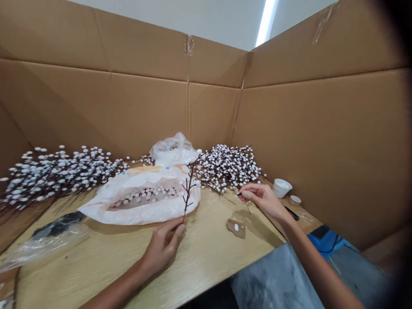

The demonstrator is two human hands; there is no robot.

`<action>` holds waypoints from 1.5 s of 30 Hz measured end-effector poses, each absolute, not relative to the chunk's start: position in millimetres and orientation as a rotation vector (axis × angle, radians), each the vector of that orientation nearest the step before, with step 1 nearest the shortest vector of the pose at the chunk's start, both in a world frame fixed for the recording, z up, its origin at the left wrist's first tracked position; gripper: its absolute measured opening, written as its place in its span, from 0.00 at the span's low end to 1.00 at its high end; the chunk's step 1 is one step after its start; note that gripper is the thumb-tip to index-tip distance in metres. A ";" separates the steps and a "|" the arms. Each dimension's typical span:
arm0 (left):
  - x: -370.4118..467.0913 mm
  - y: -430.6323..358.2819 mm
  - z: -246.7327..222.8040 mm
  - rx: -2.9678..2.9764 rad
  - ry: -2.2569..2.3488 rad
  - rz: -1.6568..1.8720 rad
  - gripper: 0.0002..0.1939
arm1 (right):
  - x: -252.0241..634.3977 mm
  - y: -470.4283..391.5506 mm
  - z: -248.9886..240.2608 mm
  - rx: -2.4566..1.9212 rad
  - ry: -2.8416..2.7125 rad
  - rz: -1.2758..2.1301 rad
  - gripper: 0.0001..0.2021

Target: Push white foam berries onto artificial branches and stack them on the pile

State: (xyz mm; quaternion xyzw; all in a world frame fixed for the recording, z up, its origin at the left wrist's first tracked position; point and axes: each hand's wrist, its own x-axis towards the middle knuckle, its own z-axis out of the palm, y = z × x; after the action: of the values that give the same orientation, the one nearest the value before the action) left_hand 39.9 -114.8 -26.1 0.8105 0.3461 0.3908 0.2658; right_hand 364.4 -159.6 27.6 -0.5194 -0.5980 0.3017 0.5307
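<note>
My left hand [164,246] pinches the lower end of a thin dark branch [188,191] that stands upright with a few white buds on its twigs. My right hand [259,197] is closed on a small thin dark stick at the edge of a heap of budded branches [227,167]. Between my hands a small brown scrap with a white bead [236,227] lies on the wooden table [128,257]. Behind the upright branch sits an open white plastic bag [144,195] holding several loose white beads.
A large pile of budded branches [54,171] lies at the far left. A clear bag of white beads [174,150] stands at the back. A white cup [282,187], a small dish [295,200] and a black tool [291,212] sit at the right. Cardboard walls [322,141] enclose the table.
</note>
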 end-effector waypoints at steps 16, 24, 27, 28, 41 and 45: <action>40.7 -113.9 -25.2 2.220 0.923 1.046 0.12 | 379.2 -207.0 -58.0 -1.466 -1.479 0.576 0.14; 40.8 -113.2 -25.3 2.252 0.905 1.068 0.11 | 381.8 -205.7 -58.5 -1.500 -1.509 0.527 0.13; 40.7 -114.1 -25.6 2.267 0.879 1.104 0.10 | 383.4 -204.5 -61.4 -1.509 -1.515 0.516 0.13; 40.6 -114.3 -25.9 2.269 0.875 1.117 0.10 | 384.2 -204.2 -62.5 -1.508 -1.517 0.518 0.13; 41.7 -121.9 -20.8 2.115 0.858 1.099 0.11 | 386.6 -205.5 -60.2 -1.494 -1.519 0.581 0.16; 42.6 -124.9 -19.9 2.038 0.865 1.089 0.11 | 388.9 -204.8 -62.1 -1.523 -1.462 0.553 0.19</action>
State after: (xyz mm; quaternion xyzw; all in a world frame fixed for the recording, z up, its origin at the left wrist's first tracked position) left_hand 42.6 -124.9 -19.9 0.7794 0.3309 0.4166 0.3308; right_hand 388.9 -204.8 -62.1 -0.6192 -0.5943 0.2247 0.4614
